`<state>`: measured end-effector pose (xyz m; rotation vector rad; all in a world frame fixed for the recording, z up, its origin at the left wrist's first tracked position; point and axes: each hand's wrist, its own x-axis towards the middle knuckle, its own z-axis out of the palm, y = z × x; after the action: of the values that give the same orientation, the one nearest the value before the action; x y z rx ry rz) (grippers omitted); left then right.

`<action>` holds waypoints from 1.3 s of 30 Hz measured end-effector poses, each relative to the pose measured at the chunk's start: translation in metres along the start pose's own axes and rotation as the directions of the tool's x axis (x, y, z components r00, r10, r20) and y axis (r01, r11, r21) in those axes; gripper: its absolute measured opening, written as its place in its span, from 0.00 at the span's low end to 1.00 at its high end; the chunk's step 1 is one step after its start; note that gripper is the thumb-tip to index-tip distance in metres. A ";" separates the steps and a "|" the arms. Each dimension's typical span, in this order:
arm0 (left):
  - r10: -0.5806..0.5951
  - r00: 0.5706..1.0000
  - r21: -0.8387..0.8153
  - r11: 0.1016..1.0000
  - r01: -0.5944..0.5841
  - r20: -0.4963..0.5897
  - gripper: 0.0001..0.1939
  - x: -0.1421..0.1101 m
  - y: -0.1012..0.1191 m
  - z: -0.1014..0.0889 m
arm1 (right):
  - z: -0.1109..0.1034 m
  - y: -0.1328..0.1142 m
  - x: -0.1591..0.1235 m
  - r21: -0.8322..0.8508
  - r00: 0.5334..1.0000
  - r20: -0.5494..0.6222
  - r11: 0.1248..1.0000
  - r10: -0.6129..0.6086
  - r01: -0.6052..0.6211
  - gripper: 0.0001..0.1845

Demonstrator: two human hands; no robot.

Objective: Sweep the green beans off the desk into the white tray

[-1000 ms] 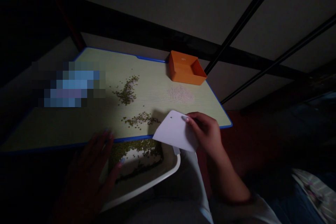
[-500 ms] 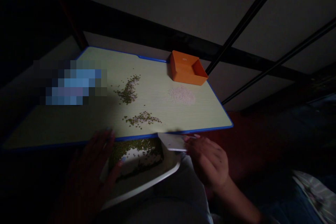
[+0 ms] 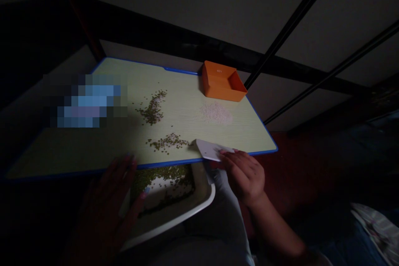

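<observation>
My right hand point(image 3: 245, 174) grips a white plastic scraper point(image 3: 208, 149), whose edge lies on the table's near edge, just right of a small pile of green beans point(image 3: 168, 141). My left hand point(image 3: 107, 208) holds the left rim of a white tray point(image 3: 174, 218) kept under the table's front edge; its fingers curl over the rim. Green beans point(image 3: 162, 178) lie in the tray. A second bean pile point(image 3: 152, 106) lies farther back, and a patch of white rice grains point(image 3: 215, 113) sits to the right.
The pale green table point(image 3: 93, 149) has a blue rim. An orange open box point(image 3: 222, 81) stands at its far right corner. A blurred-out bluish patch covers the table's left part. Dark metal bars run behind and to the right. The room is dim.
My right hand dropped with the scraper from above the table's edge down to the tray, then came back up so the scraper lies flat on the table beside the near bean pile. The left hand stayed.
</observation>
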<state>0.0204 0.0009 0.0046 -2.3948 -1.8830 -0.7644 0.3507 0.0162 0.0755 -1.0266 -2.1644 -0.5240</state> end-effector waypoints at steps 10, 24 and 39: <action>0.015 1.000 0.003 1.000 -0.015 -0.013 0.36 -0.001 0.000 -0.001 | 0.033 0.030 0.021 -0.044 0.997 -0.066 0.998 0.033 -0.036 0.14; -0.005 1.000 -0.028 1.000 0.005 -0.001 0.36 -0.002 -0.002 0.001 | 0.005 0.006 0.001 0.042 0.993 -0.098 0.997 -0.062 0.067 0.13; 0.000 1.000 -0.031 1.000 -0.001 -0.010 0.36 -0.002 -0.002 0.002 | 0.000 0.001 -0.001 0.043 0.993 -0.073 0.994 -0.094 0.098 0.12</action>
<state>0.0189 0.0005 0.0019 -2.4041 -1.8807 -0.8105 0.3521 0.0161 0.0747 -0.8697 -2.1612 -0.5438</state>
